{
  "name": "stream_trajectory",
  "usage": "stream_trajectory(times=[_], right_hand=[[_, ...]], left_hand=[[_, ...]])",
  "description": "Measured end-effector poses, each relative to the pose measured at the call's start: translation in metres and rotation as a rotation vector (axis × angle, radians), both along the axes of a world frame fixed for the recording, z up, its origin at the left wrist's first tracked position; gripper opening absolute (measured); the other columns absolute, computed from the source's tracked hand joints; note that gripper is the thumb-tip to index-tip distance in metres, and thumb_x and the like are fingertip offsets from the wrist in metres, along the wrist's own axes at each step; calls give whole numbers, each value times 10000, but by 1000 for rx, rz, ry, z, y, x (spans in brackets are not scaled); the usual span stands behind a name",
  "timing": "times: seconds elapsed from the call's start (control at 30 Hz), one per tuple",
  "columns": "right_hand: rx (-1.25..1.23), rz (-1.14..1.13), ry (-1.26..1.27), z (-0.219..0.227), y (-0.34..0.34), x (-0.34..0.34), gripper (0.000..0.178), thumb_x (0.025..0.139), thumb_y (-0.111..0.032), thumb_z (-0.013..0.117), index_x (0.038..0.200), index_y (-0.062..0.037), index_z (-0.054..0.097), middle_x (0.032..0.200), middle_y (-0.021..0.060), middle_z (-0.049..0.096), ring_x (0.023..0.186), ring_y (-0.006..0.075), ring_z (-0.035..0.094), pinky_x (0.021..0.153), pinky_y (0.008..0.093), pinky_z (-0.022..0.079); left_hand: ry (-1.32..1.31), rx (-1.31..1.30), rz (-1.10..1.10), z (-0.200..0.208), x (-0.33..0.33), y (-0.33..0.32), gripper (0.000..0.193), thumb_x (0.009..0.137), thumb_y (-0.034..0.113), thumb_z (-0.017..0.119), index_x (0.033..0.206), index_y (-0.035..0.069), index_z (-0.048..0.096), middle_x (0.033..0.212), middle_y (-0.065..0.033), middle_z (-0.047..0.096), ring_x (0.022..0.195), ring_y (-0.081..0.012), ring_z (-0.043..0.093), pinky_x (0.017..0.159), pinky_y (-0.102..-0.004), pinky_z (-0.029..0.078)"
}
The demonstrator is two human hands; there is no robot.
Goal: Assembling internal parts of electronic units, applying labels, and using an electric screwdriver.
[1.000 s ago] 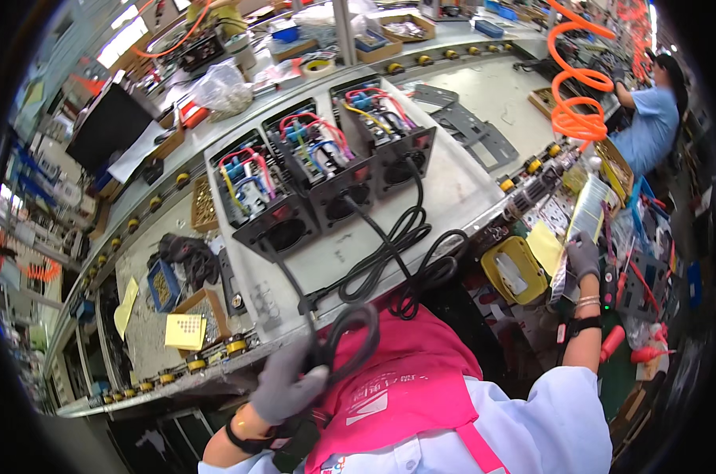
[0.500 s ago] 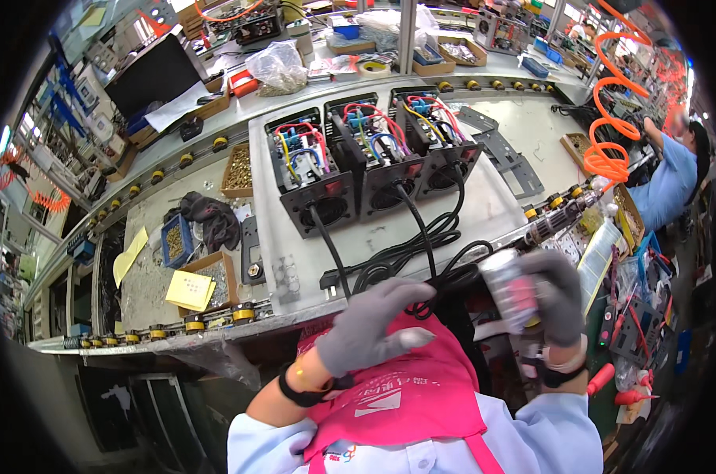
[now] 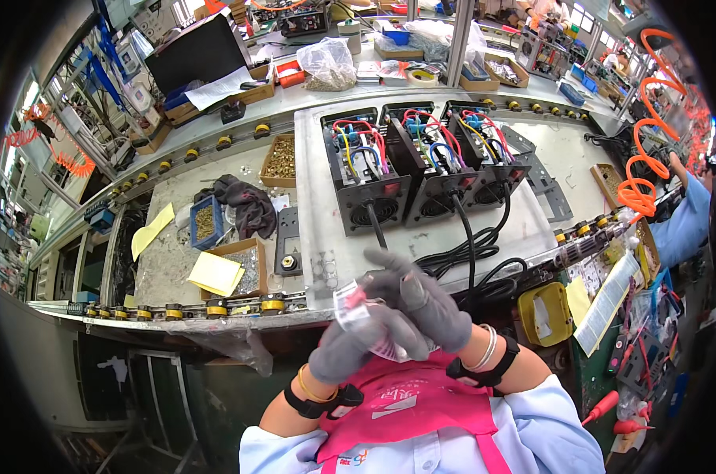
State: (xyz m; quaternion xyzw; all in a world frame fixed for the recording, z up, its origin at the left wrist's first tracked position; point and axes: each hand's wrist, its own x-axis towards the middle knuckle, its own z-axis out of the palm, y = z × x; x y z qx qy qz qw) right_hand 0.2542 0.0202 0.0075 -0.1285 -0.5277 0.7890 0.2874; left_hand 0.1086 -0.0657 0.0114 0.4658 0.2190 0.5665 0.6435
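Observation:
Both of my hands wear grey gloves and meet in front of my pink apron (image 3: 405,395). My left hand (image 3: 362,340) is closed around a curled white label sheet (image 3: 351,310) with pink and red printing. From the other side, my right hand (image 3: 433,308) reaches over it, its fingers bent at the sheet's upper edge and partly overlapping the left hand. Exactly where its fingertips pinch is hidden. Just beyond stand three open black power supply units (image 3: 370,197) with coloured wires, fans and red switches. Black power cords (image 3: 457,237) run from them toward me.
The units rest on a pale board (image 3: 318,245) over a roller conveyor (image 3: 272,303). Left of it are a blue bin (image 3: 206,221), screw boxes (image 3: 279,162), a dark cloth (image 3: 247,204) and yellow paper (image 3: 217,272). A yellow tray (image 3: 545,314) sits right; an orange coiled hose (image 3: 646,166) hangs beyond.
My right hand has moved left, bringing the label sheet over to my left hand. My left hand has closed on it. The view has shifted, and the yellow tray has come into sight.

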Motion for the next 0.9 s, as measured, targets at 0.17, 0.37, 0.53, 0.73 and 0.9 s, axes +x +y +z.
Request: stream_trajectory(times=[0.17,0.37,0.53,0.73,0.9], right_hand=[[-202,521,-74,-23,6,13,636,1017,-475,260,1399,28,333,1184,155,574,1090,196,558,951,348,450],[-11,602,-420,-25,19,44,420,969,-311,539,1261,-11,508,935,73,647,864,131,603,782,280,492],[330,661,-536,-42,32,56,306,919,-225,625,1107,17,615,983,73,664,912,154,622,806,293,494],[237,351,-395,-8,36,10,215,860,-176,672,932,26,681,745,11,624,666,95,565,595,260,462],[-141,172,-445,12,31,-25,218,871,-186,654,934,22,673,699,2,585,649,34,495,564,192,378]], left_hand=[[-416,5,105,6,-19,13,416,1002,330,344,1017,-13,581,965,-218,647,924,-326,647,862,-437,507],[-742,60,168,4,-61,26,352,989,314,450,1156,34,582,692,-6,496,568,-110,426,694,-340,447],[-658,174,199,-5,-78,23,323,970,236,470,1188,21,571,639,31,399,525,-78,336,630,-278,422],[211,15,770,-11,-55,3,424,921,240,586,1276,23,508,699,6,525,591,-63,491,563,-248,404],[413,110,812,-31,-40,-16,538,941,293,595,1363,12,414,870,-63,631,772,-96,572,694,-245,473]])
